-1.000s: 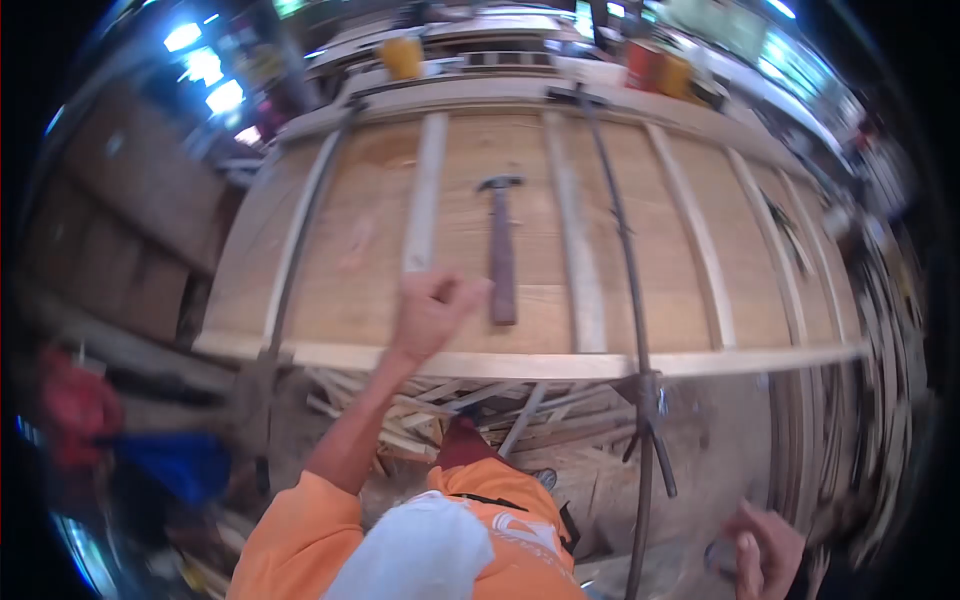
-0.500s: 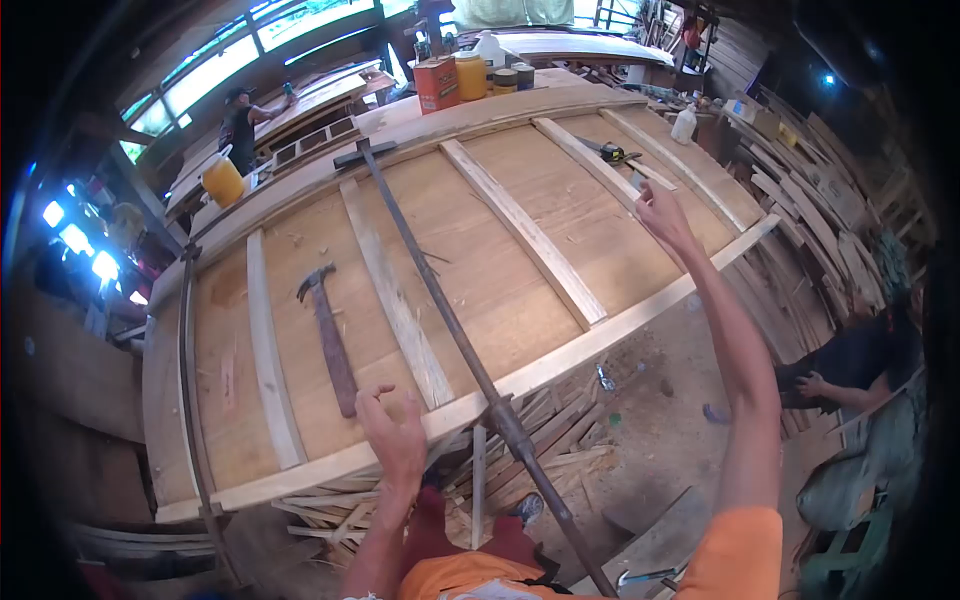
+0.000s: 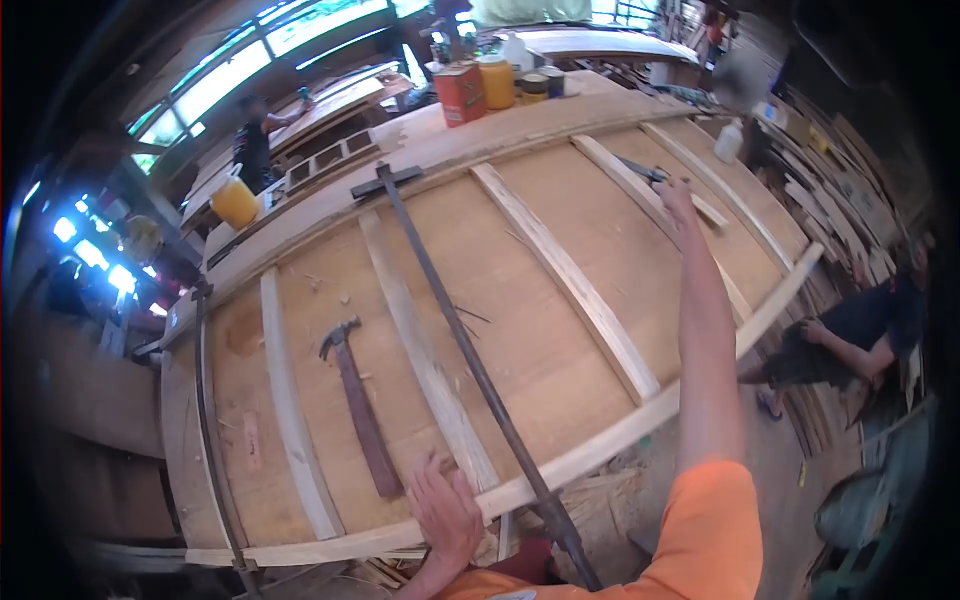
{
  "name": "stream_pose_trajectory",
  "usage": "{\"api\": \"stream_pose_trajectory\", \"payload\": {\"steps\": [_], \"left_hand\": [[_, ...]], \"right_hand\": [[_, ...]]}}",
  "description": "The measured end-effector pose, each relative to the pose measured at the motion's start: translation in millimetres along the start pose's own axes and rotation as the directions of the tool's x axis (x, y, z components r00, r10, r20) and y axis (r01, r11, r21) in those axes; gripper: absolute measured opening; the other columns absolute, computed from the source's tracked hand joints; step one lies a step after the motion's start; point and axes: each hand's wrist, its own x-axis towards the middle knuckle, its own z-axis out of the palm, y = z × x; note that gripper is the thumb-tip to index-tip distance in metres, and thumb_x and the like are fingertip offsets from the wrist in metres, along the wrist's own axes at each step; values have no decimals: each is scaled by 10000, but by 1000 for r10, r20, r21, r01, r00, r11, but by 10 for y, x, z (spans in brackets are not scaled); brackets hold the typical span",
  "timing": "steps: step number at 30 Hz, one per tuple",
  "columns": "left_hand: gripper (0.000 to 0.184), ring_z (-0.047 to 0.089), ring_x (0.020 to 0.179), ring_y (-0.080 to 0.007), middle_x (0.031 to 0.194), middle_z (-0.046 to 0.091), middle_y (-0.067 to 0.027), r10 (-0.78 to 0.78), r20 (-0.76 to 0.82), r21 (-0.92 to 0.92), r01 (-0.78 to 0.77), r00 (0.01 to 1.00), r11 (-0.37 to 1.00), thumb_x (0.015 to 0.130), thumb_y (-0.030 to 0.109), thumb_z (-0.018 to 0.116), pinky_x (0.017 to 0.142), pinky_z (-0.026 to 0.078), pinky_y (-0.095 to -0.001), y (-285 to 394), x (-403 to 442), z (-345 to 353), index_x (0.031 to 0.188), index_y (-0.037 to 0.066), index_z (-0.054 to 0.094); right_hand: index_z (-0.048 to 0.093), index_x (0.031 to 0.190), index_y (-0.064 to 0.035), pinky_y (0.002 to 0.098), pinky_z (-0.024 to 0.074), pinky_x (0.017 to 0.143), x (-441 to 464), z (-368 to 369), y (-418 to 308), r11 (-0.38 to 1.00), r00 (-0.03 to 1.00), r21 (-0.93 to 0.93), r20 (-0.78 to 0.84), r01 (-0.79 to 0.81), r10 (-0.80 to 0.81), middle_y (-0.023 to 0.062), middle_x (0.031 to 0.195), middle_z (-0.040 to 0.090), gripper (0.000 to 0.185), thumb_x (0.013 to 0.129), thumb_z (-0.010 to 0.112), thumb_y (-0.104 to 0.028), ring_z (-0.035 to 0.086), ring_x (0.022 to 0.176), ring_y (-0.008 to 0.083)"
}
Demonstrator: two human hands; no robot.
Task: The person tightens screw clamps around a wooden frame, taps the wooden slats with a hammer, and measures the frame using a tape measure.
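A large plywood panel [image 3: 540,340] with pale wooden battens [image 3: 565,270] lies before me. My left hand [image 3: 447,510] is at the near edge rail [image 3: 590,455], fingers loosely bent and apart, holding nothing visible. Left of it lies a claw hammer [image 3: 362,410], its handle end close to my fingers. My right arm stretches across the panel. My right hand [image 3: 678,197] is at the far right, over the spot of the tape measure, which it mostly hides. Whether its fingers have closed cannot be made out. A dark, slim object [image 3: 638,169] lies beside that hand.
A long metal bar clamp [image 3: 450,310] crosses the panel; another clamp [image 3: 204,400] spans its left end. Behind stand a red can [image 3: 461,95], yellow containers [image 3: 496,82] and a white bottle [image 3: 729,141]. One person [image 3: 865,335] is at right, another [image 3: 255,140] at far left.
My right hand has moved forward onto the tape measure. My left hand's fingers have loosened from a curl at the near rail. The camera view has shifted, so the panel appears lower and further right.
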Motion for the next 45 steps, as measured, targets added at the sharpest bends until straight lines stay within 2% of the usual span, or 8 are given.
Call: {"api": "stream_pose_trajectory", "payload": {"steps": [6,9,16,18,21,25,41,45], "left_hand": [[321,547,1313,-423,1371,601,-224,2,28,-20,-1,1000,1000,940,74,640,1085,398,-514,3,85,6,1253,19,591],[332,560,1303,-414,1362,609,-211,-14,37,-18,15,999,1000,930,72,650,1079,411,-504,-20,96,39,1255,28,595],[353,573,1285,-409,1359,611,-205,-32,12,-28,32,999,999,909,62,666,1077,419,-503,-8,119,0,1253,29,595],[354,571,1275,-419,1356,608,-220,-31,24,-50,33,999,998,905,54,660,1078,422,-504,-1,131,-18,1251,16,592],[355,568,1264,-437,1352,600,-248,-10,-11,-98,9,1000,995,922,66,638,1078,425,-509,-38,83,67,1264,-7,580],[369,538,1291,-446,1383,576,-244,12,-46,-135,-18,999,991,921,62,613,1082,406,-536,4,-15,101,1275,-29,558],[761,397,1469,-321,1604,395,-213,2,-451,-615,-312,893,724,954,91,743,1245,261,-448,83,349,-719,1579,-47,332],[483,670,1110,-255,1229,675,-165,38,-28,-761,-46,999,648,993,129,731,980,533,-361,-167,620,-1265,1404,-43,543]], "right_hand": [[774,1086,-21,326,489,800,567,621,394,837,997,546,-40,-30,62,44,909,714,287,896,727,-230,639,837,173],[769,1057,-1,324,493,802,391,302,-24,985,988,99,78,-141,134,47,935,721,285,891,745,-232,653,845,174],[796,1066,49,398,516,906,1200,610,472,923,962,321,-93,-214,256,173,1026,772,518,876,742,-429,704,1012,270],[791,1118,-6,384,535,896,1323,423,-146,403,995,915,-15,-26,98,149,995,763,364,952,692,-314,702,982,221],[699,1373,-49,383,456,1148,305,-418,-1538,671,701,203,-220,713,-679,116,1353,712,385,1054,604,-242,653,1250,243],[760,1246,4,336,540,1005,271,-836,-2695,590,936,727,-261,350,-235,107,1154,779,303,993,689,-147,707,1069,192],[810,967,1,313,538,777,-3809,-1753,-4696,499,626,854,310,148,-716,76,913,765,297,984,709,-277,671,811,123],[795,961,29,304,519,769,-4510,-1938,-4732,483,533,875,390,42,-751,64,908,751,317,985,696,-272,654,810,119]]}}
